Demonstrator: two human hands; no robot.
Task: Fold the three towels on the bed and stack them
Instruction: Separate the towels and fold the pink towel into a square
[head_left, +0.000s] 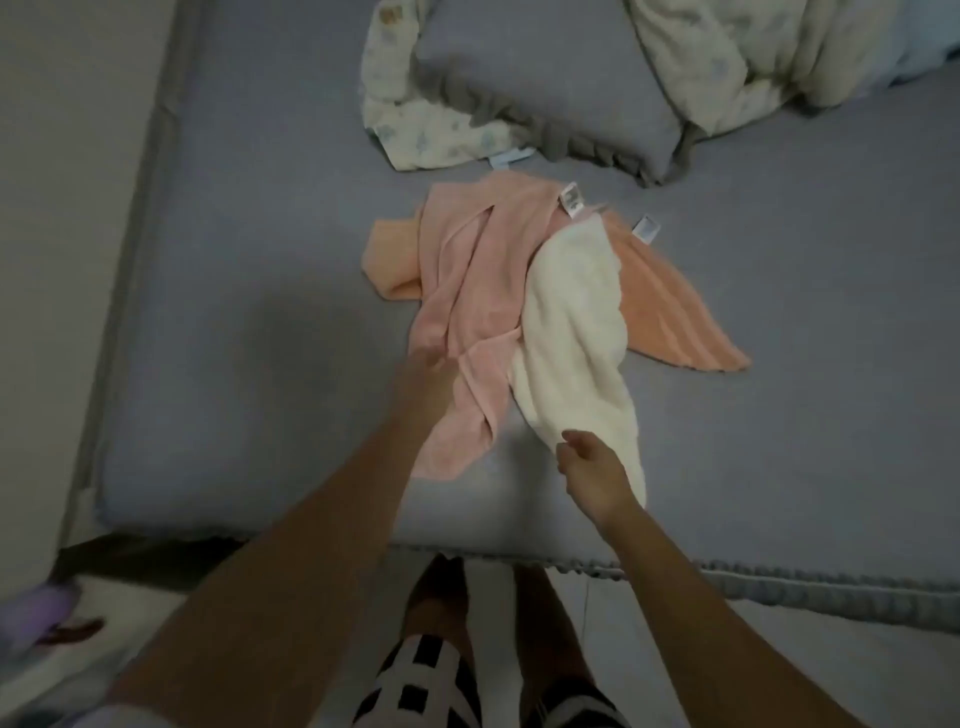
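Three crumpled towels lie in a heap in the middle of the grey-blue bed (249, 322). The pink towel (478, 270) lies on the left of the heap, and my left hand (428, 371) grips its near left edge. Beside it, the white towel (571, 322) runs toward me on the right. My right hand (592, 470) pinches the white towel's near end, fingers curled. The orange towel (670, 322) lies under both, sticking out to the right and at the far left.
A grey-blue pillow (545, 88) with a frilled edge lies behind the heap. A patterned cream cloth (415, 130) and a crumpled cream duvet (753, 52) sit at the head of the bed. The bed's near edge runs by my legs; a wall stands left.
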